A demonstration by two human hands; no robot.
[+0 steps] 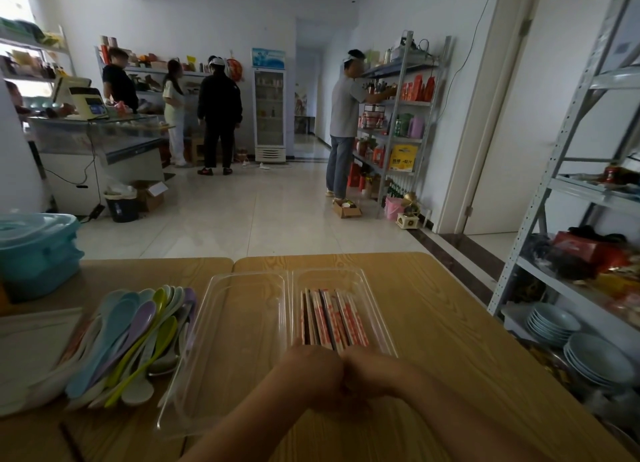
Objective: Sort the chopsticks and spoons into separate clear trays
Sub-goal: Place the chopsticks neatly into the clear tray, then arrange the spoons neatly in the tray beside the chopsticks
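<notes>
Two clear trays stand side by side on the wooden table. The left clear tray (221,357) holds nothing. The right clear tray (375,300) holds several paper-wrapped chopsticks (332,318) lying lengthwise. My left hand (311,375) and my right hand (375,371) are curled, knuckles touching, over the near ends of the chopsticks at the tray's front rim. Their fingertips are hidden underneath. A heap of pastel plastic spoons (135,337) lies in a white container (31,340) to the left of the trays.
A teal lidded box (38,250) sits at the table's far left. A metal shelf (568,184) with stacked plates (595,357) stands close on the right. Several people stand by shelves across the tiled floor.
</notes>
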